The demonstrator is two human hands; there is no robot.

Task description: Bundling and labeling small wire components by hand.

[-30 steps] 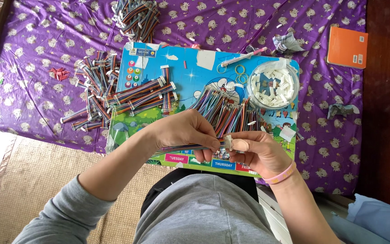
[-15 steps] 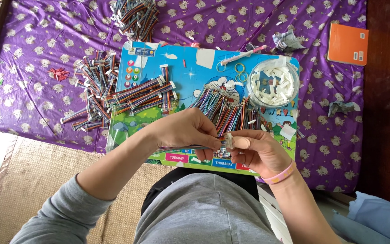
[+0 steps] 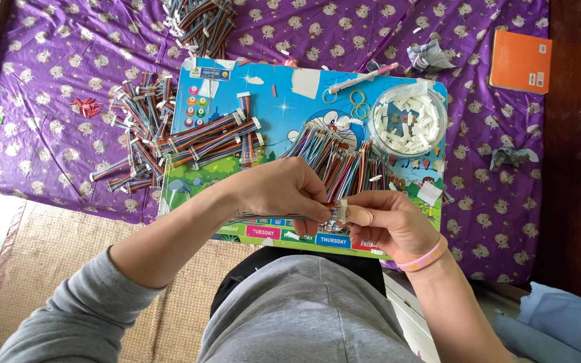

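Note:
My left hand (image 3: 284,190) and my right hand (image 3: 384,225) meet over the near edge of a colourful cartoon board (image 3: 284,101). Between their fingertips they pinch the end of a flat multicoloured ribbon cable (image 3: 334,210) with a small white connector. The cable's body runs left under my left hand. Just beyond the hands lies a loose pile of similar ribbon cables (image 3: 337,158) on the board. A pink band circles my right wrist.
A clear round tub (image 3: 408,121) of small white connector pieces sits at the board's right. More cable bundles lie on the board (image 3: 213,134), on the purple patterned cloth (image 3: 136,128) and at the top (image 3: 200,20). An orange booklet (image 3: 519,60) is far right.
Both hands stay together at the board's near edge with only small finger shifts on the cable end.

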